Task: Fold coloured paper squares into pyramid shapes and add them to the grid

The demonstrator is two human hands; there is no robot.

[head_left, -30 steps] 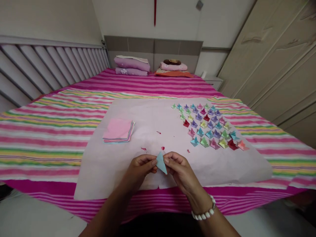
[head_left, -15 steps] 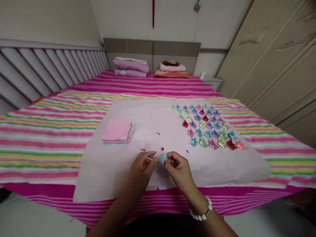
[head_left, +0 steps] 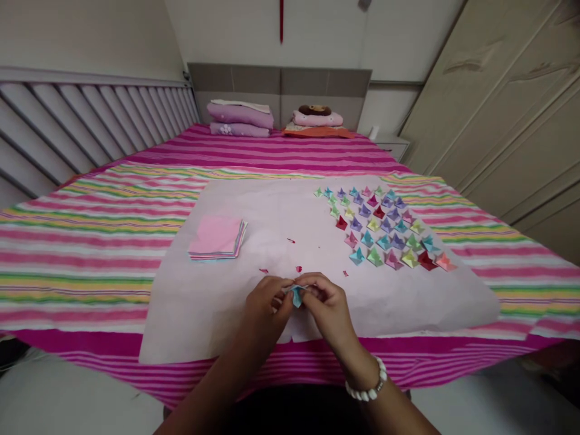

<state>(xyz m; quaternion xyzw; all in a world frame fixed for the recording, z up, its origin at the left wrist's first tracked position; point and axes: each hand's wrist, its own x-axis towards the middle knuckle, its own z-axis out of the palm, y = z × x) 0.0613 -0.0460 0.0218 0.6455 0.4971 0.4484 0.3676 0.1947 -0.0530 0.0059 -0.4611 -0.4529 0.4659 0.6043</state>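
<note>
My left hand [head_left: 266, 304] and my right hand [head_left: 324, 304] meet over the near edge of a large pale sheet [head_left: 217, 314] spread on the bed. Both pinch a small light blue folded paper [head_left: 296, 295], mostly hidden between the fingertips. A white bead bracelet [head_left: 368, 388] sits on my right wrist. A stack of square coloured papers [head_left: 217, 238], pink on top, lies to the left. Several small folded paper shapes [head_left: 383, 232] in many colours are laid out in rows to the right.
The bed has a striped pink, green and yellow cover [head_left: 90, 241]. Tiny red paper scraps [head_left: 298, 269] lie just beyond my hands. Folded bedding and pillows [head_left: 240, 118] sit at the headboard. A slatted rail [head_left: 67, 127] runs on the left, wardrobe doors [head_left: 507, 109] on the right.
The blue paper was a visible flat triangle held up between my hands; it is now folded smaller and tucked between my fingertips, which have closed in and moved slightly away from me.
</note>
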